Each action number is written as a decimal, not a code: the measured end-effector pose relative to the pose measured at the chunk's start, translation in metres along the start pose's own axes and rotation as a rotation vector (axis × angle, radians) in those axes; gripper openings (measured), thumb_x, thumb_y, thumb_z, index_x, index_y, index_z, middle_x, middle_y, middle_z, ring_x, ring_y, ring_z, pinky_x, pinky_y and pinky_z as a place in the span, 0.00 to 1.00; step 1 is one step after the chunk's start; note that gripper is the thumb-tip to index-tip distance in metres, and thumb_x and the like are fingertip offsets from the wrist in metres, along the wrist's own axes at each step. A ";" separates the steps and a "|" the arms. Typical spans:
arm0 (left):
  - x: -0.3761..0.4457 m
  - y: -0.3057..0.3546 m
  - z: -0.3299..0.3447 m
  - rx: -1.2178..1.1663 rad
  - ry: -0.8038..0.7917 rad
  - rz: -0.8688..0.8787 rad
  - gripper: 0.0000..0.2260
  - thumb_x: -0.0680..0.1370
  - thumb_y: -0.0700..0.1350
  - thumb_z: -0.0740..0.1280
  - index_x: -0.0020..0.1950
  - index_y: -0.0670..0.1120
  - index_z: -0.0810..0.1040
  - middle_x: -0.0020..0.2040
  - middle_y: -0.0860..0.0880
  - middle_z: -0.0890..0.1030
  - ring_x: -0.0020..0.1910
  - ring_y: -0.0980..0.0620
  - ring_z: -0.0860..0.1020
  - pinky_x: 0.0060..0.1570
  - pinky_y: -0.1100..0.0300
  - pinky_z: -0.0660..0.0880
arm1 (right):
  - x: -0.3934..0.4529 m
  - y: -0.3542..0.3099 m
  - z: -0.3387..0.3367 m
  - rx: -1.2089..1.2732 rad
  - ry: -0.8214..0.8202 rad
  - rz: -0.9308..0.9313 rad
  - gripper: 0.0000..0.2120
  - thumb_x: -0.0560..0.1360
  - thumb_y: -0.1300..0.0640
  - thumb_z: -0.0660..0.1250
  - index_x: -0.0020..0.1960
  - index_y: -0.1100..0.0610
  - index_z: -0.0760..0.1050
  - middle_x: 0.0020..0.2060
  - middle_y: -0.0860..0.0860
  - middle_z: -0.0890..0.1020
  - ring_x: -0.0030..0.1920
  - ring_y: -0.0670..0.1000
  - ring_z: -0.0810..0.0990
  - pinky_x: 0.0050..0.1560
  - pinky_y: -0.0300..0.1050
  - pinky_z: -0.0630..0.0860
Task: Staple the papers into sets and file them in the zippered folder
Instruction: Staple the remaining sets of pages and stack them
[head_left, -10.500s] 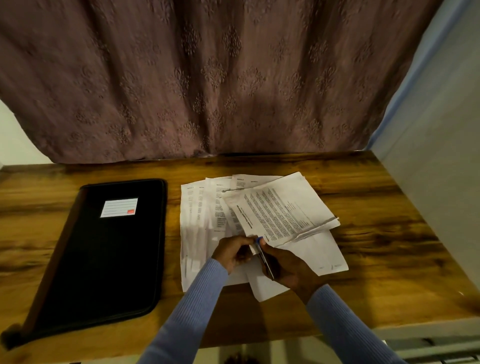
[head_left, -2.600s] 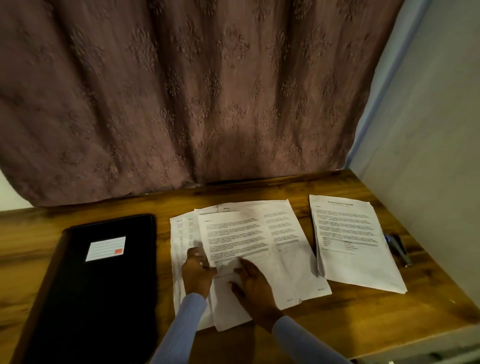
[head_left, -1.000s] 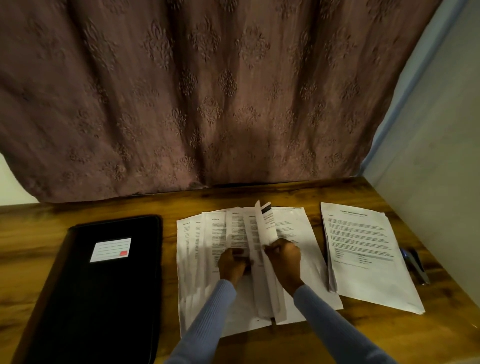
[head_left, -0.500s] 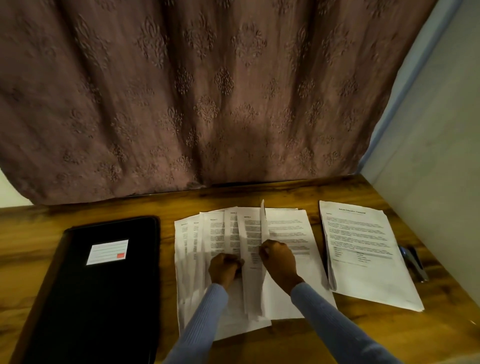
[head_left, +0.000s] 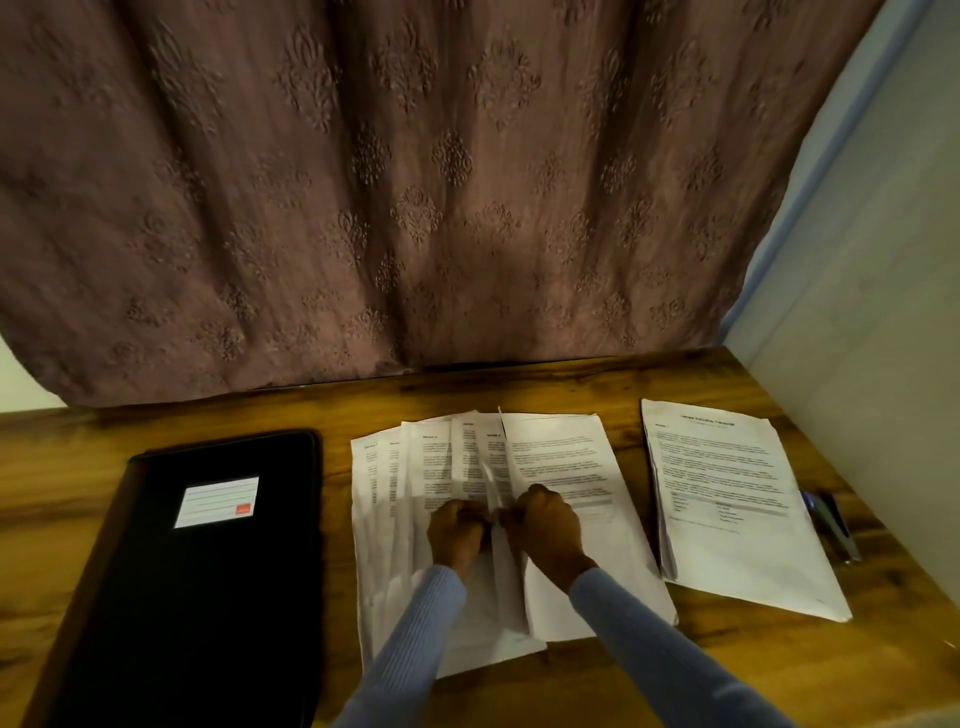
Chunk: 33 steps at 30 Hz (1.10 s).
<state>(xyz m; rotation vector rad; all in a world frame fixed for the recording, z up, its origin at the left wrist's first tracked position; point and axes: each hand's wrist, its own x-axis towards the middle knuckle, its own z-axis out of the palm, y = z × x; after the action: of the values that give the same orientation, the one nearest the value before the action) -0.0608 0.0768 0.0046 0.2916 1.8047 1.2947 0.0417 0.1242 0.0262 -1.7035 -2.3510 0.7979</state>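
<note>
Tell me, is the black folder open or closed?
Closed. The black folder lies flat on the table with its cover and white label facing up, and no papers show inside it.

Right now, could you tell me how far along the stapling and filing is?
One set lies aside at the right, beside the stapler. Both hands, left hand and right hand, are sorting the fanned loose sheets. Stapling those and all filing remain: the zippered folder lies closed.
</note>
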 end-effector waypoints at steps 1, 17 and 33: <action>-0.001 0.001 0.000 0.010 0.010 0.009 0.08 0.71 0.31 0.67 0.46 0.40 0.81 0.45 0.42 0.82 0.43 0.43 0.81 0.35 0.57 0.80 | -0.001 0.000 -0.001 0.011 0.007 0.005 0.16 0.75 0.48 0.64 0.55 0.59 0.76 0.51 0.54 0.81 0.51 0.55 0.80 0.51 0.47 0.79; -0.006 0.003 -0.009 -0.076 -0.023 0.143 0.20 0.67 0.25 0.69 0.56 0.39 0.75 0.48 0.44 0.81 0.43 0.52 0.80 0.35 0.67 0.79 | -0.015 0.003 -0.004 0.214 0.141 -0.098 0.14 0.77 0.53 0.63 0.57 0.61 0.75 0.55 0.55 0.80 0.55 0.55 0.80 0.55 0.42 0.77; -0.017 0.006 -0.024 0.130 0.103 0.338 0.15 0.72 0.34 0.70 0.59 0.42 0.77 0.54 0.46 0.81 0.55 0.48 0.78 0.55 0.60 0.74 | -0.005 -0.008 -0.007 0.149 0.121 -0.155 0.15 0.78 0.59 0.61 0.64 0.59 0.70 0.60 0.56 0.76 0.57 0.55 0.79 0.55 0.42 0.77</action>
<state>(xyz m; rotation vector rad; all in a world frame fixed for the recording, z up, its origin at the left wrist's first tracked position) -0.0709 0.0531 0.0205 0.6342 1.9914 1.4457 0.0399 0.1201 0.0371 -1.4483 -2.2486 0.7973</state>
